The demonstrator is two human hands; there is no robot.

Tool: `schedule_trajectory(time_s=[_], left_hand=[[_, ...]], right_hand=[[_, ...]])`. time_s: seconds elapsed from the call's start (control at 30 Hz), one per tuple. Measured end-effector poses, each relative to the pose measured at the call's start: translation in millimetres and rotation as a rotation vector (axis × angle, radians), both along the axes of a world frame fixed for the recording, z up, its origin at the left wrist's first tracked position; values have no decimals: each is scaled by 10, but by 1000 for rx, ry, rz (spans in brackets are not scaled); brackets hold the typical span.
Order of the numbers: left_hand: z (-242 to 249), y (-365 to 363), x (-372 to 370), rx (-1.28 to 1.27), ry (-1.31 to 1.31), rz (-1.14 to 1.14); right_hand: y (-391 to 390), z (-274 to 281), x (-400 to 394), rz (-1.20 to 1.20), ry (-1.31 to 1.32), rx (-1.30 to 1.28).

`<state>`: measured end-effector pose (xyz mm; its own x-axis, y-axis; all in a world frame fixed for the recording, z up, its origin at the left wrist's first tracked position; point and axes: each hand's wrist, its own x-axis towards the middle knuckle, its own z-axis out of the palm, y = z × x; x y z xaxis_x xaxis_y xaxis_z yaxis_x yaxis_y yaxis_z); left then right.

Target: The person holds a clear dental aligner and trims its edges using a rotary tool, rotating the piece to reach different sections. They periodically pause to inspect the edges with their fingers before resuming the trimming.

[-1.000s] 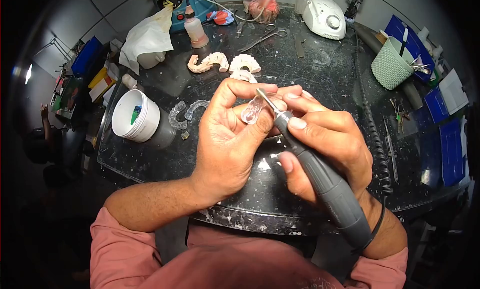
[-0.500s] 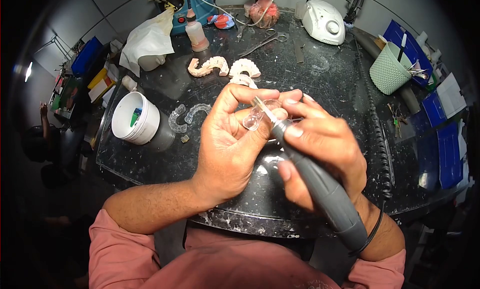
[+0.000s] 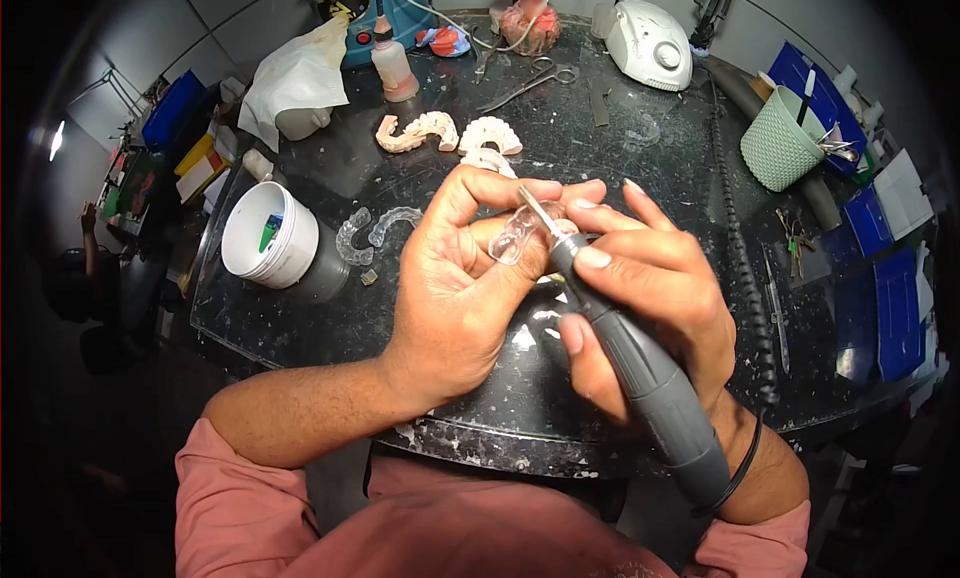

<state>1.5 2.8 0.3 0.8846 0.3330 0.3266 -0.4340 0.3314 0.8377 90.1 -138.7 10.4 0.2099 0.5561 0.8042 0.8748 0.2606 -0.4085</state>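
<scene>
At the centre of the frame, a clear dental aligner (image 3: 512, 240) is pinched between the thumb and fingers of the left hand (image 3: 450, 288). A dark handpiece (image 3: 650, 378) is gripped by the right hand (image 3: 665, 293), pen-like, its body slanted toward the lower right and its metal bur (image 3: 537, 208) held over the aligner; whether the two touch cannot be told. Two more clear aligners (image 3: 394, 226) are laid on the black bench (image 3: 600, 148), left of the left hand, beside a white tub (image 3: 272, 236). Dental models (image 3: 490, 135) are set above the hands, below a pair of scissors (image 3: 530, 85).
</scene>
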Motion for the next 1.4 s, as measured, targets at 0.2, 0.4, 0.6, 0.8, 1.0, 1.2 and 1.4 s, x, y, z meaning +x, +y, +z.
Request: schedule_trajectory(time_s=[0.2,0.4,0.6,0.8,1.0,1.2,1.4], left_hand=[[-17,27,-3,24,2,-5],[-31,35,7,44,-24,0],[-22,19,21,21,3,34],[-1,38,5,13,-9,5],[-4,28,5,35,-26,5],[-25,34,16,18,-20,-6],[-13,31,14,-19,-37,-20]], right_hand=[[-24,54,3,41,-15,-45],[-23,32,5,45,12,-47],[-40,52,8,48,2,-82],[-37,68,-6,32,-33,-84],[-50,83,-8,32,-27,-89],[-42,84,3,38,-48,-81],[-52,95,0,36,-66,-103]])
